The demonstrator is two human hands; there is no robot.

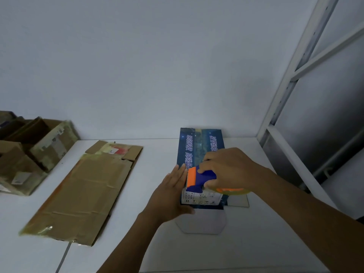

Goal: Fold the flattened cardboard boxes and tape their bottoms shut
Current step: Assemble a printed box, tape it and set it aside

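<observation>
On the bench (256, 243) we steady the blue box (199, 146): our left hand (171, 192) lies flat against its left side, and our right hand (230, 166) grips the tape dispenser (199, 179) atop it. Left of it lies flattened cardboard (82, 194), then open cartons (29, 146), their contents unclear.

packing room | flattened cardboard (78, 194) | box stack (29, 152) | metal rack (291, 75)

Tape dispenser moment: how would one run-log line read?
step: taping blue box | right hand: grips tape dispenser on box | left hand: fingers straight against box edge | waiting: flattened brown cardboard on table
</observation>
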